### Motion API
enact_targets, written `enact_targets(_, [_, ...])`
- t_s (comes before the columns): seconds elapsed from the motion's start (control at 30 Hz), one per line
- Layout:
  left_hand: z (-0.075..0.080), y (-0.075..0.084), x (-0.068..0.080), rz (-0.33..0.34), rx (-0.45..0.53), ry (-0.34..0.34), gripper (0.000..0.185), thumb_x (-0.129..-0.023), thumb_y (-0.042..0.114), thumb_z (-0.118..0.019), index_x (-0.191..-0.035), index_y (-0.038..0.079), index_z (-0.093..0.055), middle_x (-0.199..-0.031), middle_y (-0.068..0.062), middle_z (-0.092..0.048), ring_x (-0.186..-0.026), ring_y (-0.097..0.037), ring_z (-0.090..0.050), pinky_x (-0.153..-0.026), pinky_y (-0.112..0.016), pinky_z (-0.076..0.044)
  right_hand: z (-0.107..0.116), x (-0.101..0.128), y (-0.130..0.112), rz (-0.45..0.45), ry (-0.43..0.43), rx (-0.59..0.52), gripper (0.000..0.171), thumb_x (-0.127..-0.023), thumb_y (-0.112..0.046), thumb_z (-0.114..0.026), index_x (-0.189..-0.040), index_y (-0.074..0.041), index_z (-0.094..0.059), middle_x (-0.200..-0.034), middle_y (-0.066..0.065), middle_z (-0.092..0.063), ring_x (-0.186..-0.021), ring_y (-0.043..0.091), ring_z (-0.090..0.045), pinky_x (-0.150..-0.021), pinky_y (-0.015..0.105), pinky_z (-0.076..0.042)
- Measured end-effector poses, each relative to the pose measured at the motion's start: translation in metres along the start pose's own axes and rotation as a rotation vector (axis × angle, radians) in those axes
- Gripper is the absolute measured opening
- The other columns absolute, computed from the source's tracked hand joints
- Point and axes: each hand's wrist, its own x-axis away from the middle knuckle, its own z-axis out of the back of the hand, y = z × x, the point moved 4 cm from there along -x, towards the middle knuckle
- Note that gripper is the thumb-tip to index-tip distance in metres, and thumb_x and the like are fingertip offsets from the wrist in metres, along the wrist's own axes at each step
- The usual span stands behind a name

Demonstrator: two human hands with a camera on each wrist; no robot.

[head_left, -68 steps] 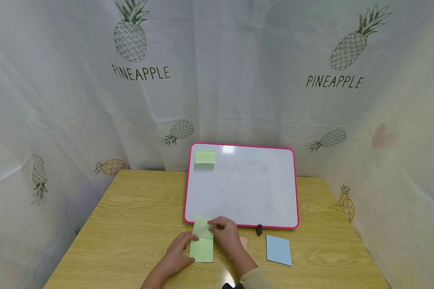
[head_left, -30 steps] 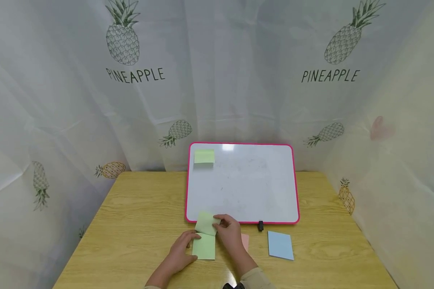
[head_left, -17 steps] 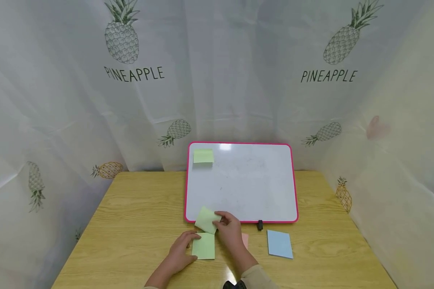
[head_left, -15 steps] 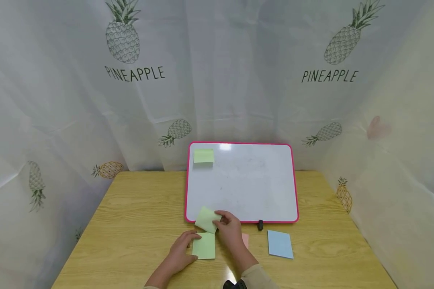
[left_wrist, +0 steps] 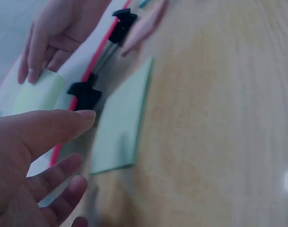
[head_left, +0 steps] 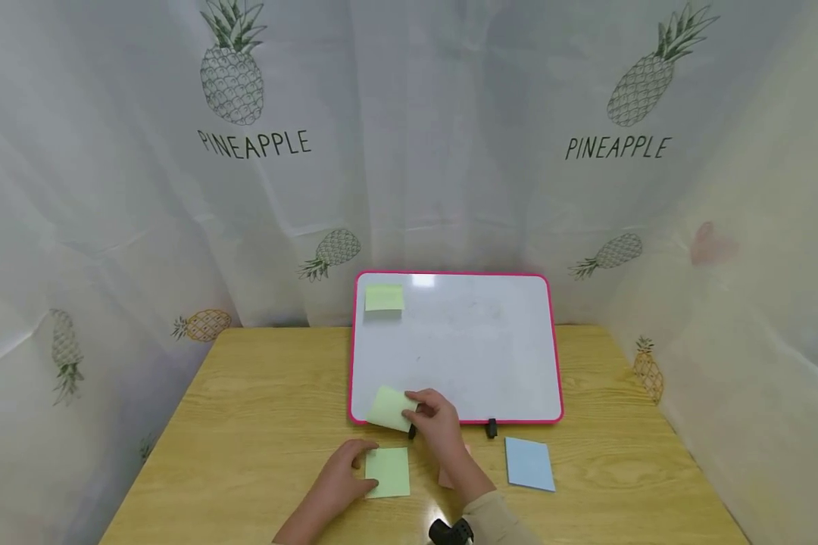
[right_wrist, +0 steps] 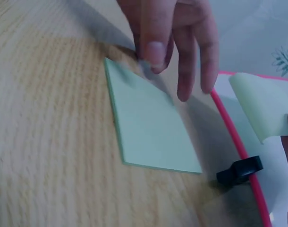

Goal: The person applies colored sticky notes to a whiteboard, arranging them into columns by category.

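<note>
My right hand (head_left: pixel 440 424) pinches a light green sticky note (head_left: pixel 390 409) by its right edge, in front of the whiteboard's lower left corner. Below it, a green sticky note pad (head_left: pixel 388 472) lies flat on the table, apart from that note. Beside the pad's left edge is my left hand (head_left: pixel 339 475); the left wrist view shows its fingers (left_wrist: pixel 63 127) spread and holding nothing. Seen from the right wrist, the loose note (right_wrist: pixel 266 101) curls at one end. A second green note (head_left: pixel 384 297) is stuck to the whiteboard (head_left: pixel 477 348) at upper left.
Black clip-like feet (head_left: pixel 492 428) stand at the whiteboard's pink lower edge. A pink pad (left_wrist: pixel 144 27) lies right of the green one, partly hidden by the right arm in the head view. Farther right lies a blue pad (head_left: pixel 529 464). A pineapple-print curtain (head_left: pixel 436 151) surrounds the table.
The top note has come off the green pad and risen with my right hand, turning slightly. My left hand's fingers, earlier at the pad's left side, have let go of it.
</note>
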Motion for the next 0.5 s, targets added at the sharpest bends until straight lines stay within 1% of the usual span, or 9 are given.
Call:
enact_targets(0.1, [0.010,0.008,-0.005,0.011,0.033,0.022,0.047,-0.075,0.010,-0.083,-0.118,0.007,-0.064,-0.110,-0.006,-0.065,-0.088,-0.020,-0.055,-0.074,-0.034,-0.048,0.002,-0.002,-0.004,0.022,-0.014,0.040,0.025,-0.085,0.006,-0.071,-0.110,0.007,-0.070,-0.097,0.019,-0.065,-0.074,0.009,-0.054,-0.063,0.019,-0.047])
enact_targets(0.2, [0.019,0.015,-0.012,0.024,0.082,0.039,0.040,-0.079,0.008,-0.080,-0.116,0.007,-0.064,-0.106,-0.007,-0.067,-0.087,-0.021,-0.056,-0.072,-0.033,-0.049,0.005,-0.006,0.003,-0.008,-0.016,0.026,0.025,-0.086,0.003,-0.071,-0.111,0.003,-0.071,-0.094,0.016,-0.066,-0.071,0.008,-0.054,-0.062,0.023,-0.049])
enact_targets(0.3, [0.028,0.022,-0.018,0.035,0.127,0.061,0.036,-0.082,0.007,-0.077,-0.115,0.009,-0.065,-0.105,-0.007,-0.067,-0.086,-0.020,-0.055,-0.075,-0.035,-0.047,0.007,-0.010,0.012,-0.046,-0.013,0.013,0.025,-0.087,-0.002,-0.071,-0.112,-0.001,-0.072,-0.094,0.012,-0.067,-0.074,0.008,-0.056,-0.063,0.025,-0.051])
enact_targets(0.4, [0.037,0.031,-0.023,0.038,0.145,0.080,0.036,-0.083,0.008,-0.076,-0.117,0.012,-0.064,-0.104,-0.004,-0.067,-0.086,-0.018,-0.054,-0.078,-0.037,-0.044,0.011,-0.011,0.011,-0.068,-0.010,0.026,0.026,-0.087,-0.004,-0.072,-0.112,-0.001,-0.072,-0.094,0.008,-0.067,-0.077,0.009,-0.059,-0.065,0.025,-0.052])
enact_targets(0.5, [0.045,0.040,-0.028,0.012,0.161,0.104,0.044,-0.083,0.008,-0.077,-0.124,0.013,-0.061,-0.103,-0.002,-0.067,-0.085,-0.016,-0.056,-0.078,-0.037,-0.046,0.014,-0.011,0.003,-0.094,-0.006,0.017,0.024,-0.086,-0.002,-0.072,-0.110,0.001,-0.072,-0.091,0.007,-0.067,-0.079,0.012,-0.062,-0.069,0.029,-0.054])
